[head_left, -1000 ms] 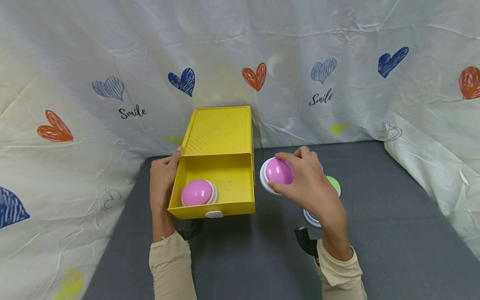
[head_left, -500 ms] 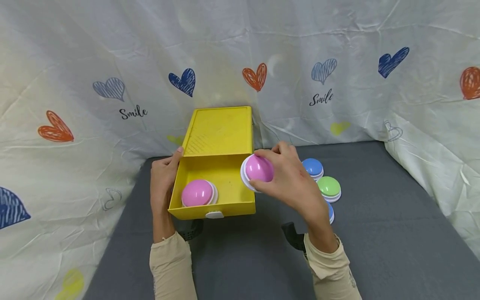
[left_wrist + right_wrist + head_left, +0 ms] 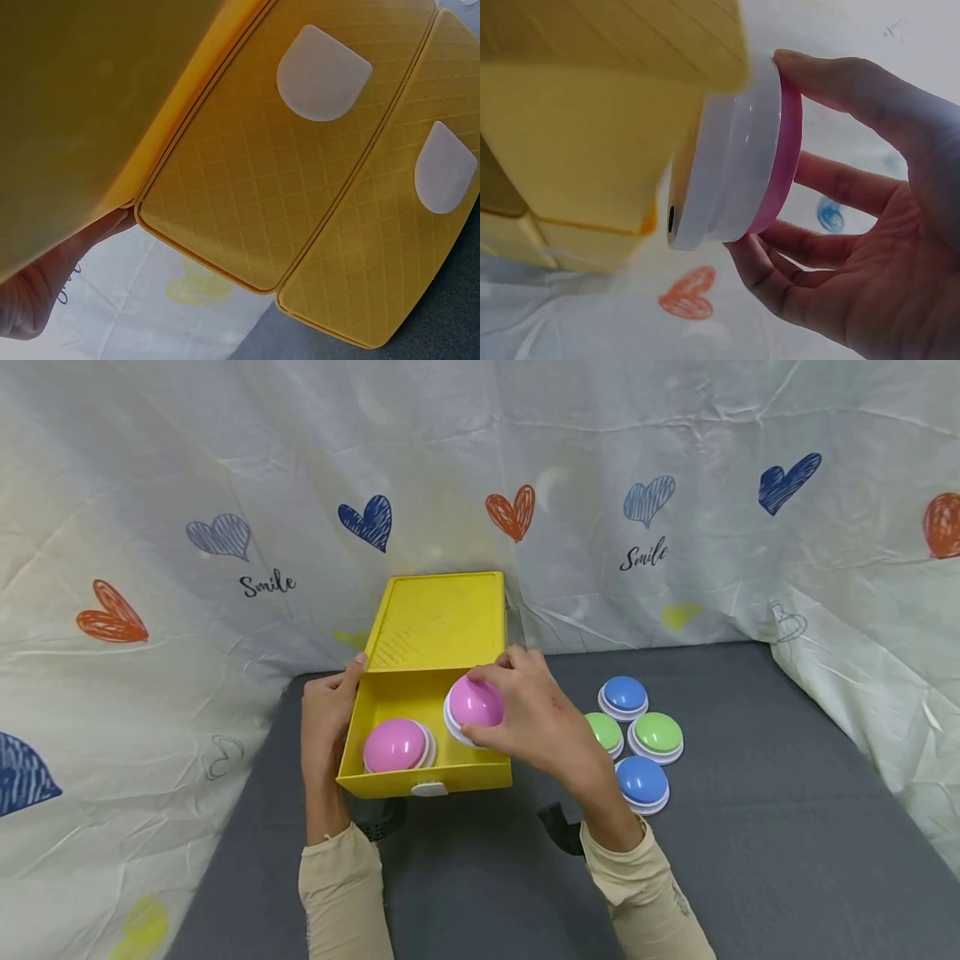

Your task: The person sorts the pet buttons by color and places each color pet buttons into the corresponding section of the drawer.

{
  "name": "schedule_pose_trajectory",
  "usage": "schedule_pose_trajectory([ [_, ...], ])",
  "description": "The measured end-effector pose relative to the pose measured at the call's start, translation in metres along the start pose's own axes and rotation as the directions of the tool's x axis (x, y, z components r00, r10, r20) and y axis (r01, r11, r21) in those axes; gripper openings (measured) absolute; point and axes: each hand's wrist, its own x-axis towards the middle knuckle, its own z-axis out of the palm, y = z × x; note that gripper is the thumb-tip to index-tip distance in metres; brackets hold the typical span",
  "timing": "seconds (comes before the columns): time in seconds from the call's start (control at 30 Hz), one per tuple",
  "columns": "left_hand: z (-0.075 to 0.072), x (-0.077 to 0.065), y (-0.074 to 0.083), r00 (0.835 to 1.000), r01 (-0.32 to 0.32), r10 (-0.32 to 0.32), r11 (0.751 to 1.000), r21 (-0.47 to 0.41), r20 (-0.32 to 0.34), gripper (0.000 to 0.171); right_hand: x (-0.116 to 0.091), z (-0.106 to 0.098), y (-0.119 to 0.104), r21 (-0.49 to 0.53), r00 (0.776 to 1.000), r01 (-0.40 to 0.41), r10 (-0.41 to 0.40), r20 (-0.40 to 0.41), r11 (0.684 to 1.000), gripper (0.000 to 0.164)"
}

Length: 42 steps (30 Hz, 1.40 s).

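A yellow drawer unit [image 3: 442, 618] stands at the back with its top drawer [image 3: 480, 777] pulled out. Inside at the left lies one pink buzzer button [image 3: 393, 745] with a domed top and white base. My right hand [image 3: 536, 714] grips a second pink buzzer button [image 3: 476, 702], tilted, over the drawer's right half. Thumb and fingers span its pink dome in the right wrist view, the white base [image 3: 739, 161] facing the yellow wall. My left hand [image 3: 327, 710] holds the unit's left side, thumb at the top corner, its other fingers partly hidden.
On the grey tablecloth [image 3: 750, 827] to the right sit two blue buttons [image 3: 624, 695] and two green buttons [image 3: 657, 734]. A white heart-printed curtain [image 3: 570, 435] hangs behind. Lower drawers [image 3: 247, 172] with white handles show shut in the left wrist view.
My right hand has carried the pink buzzer button leftward from beside the drawer to over it, uncovering the blue and green buttons. The left hand has stayed in place.
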Motion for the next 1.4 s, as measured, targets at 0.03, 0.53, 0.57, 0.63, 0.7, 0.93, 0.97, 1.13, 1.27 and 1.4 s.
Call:
schedule_pose_trajectory([
  [0.03,0.000,0.000,0.000,1.000,-0.002,0.002,1.000,-0.001,-0.001,0.071,0.001,0.002,0.000,-0.002,1.000,0.008,-0.008,0.010,1.000,0.050],
  [0.53,0.002,0.002,-0.001,1.000,0.001,-0.001,1.000,-0.004,-0.004,0.071,0.019,0.032,-0.002,-0.041,0.986,0.057,-0.050,0.160,0.997,0.038],
  [0.57,0.003,0.002,-0.001,1.000,0.002,-0.002,1.000,0.000,-0.002,0.072,0.019,0.033,-0.002,-0.052,0.985,0.053,-0.044,0.169,0.997,0.038],
  [0.63,0.003,0.002,-0.001,1.000,0.003,-0.003,1.000,0.001,0.000,0.072,0.018,0.035,-0.001,-0.080,0.983,0.046,-0.030,0.180,0.996,0.037],
  [0.7,0.003,0.002,-0.001,1.000,0.004,-0.004,1.000,-0.011,-0.002,0.071,0.017,0.036,-0.001,-0.109,0.982,0.047,-0.025,0.189,0.993,0.037],
  [0.93,0.000,0.000,0.000,1.000,0.006,-0.006,1.000,-0.021,-0.010,0.070,0.015,0.036,-0.003,-0.190,0.969,0.080,-0.031,0.247,0.978,0.031],
  [0.97,0.000,0.000,-0.001,1.000,0.005,-0.005,1.000,-0.019,-0.008,0.070,0.015,0.036,-0.003,-0.201,0.967,0.081,-0.028,0.254,0.976,0.031],
  [1.13,-0.002,-0.001,-0.001,1.000,0.004,-0.004,1.000,-0.013,-0.012,0.070,0.014,0.036,-0.003,-0.201,0.965,0.080,-0.026,0.261,0.976,0.029],
  [1.27,-0.002,-0.001,0.000,1.000,0.009,-0.009,1.000,0.003,-0.012,0.071,0.007,0.042,-0.002,-0.150,0.997,0.055,-0.045,0.068,0.987,0.025],
  [1.4,-0.003,0.001,0.000,1.000,0.019,-0.019,1.000,-0.010,0.012,0.070,-0.012,0.053,-0.007,-0.090,0.939,0.083,-0.108,-0.326,0.993,0.017],
])
